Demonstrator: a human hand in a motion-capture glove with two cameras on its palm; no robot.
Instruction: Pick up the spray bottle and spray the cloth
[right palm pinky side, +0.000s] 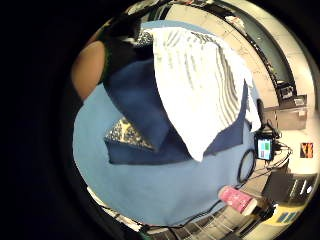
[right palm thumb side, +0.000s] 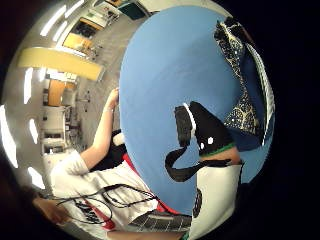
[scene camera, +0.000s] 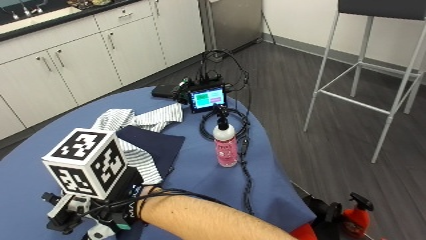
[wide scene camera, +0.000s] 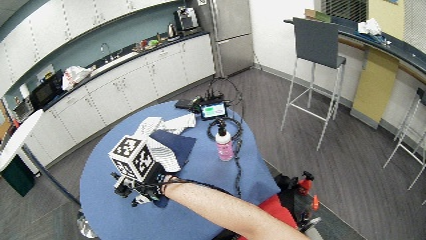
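hand (scene camera: 126, 212), fingers hidden so its state cannot be told, hangs over the worktop (scene camera: 200, 185) near the cloths (scene camera: 143, 135) with the task unstarted: the bottle (scene camera: 225, 145) stands untouched well apart, just beside a cable (scene camera: 246, 165), a small screen (scene camera: 207, 99) beyond.

gloved right hand (scene camera: 100, 215) fingers hidden under marker rig, cloth (scene camera: 143, 142) partly covered

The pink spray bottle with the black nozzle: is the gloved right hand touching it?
Apart. In the outside view the pink spray bottle stands alone on the blue tablecloth, with bare cloth between it and the hand.
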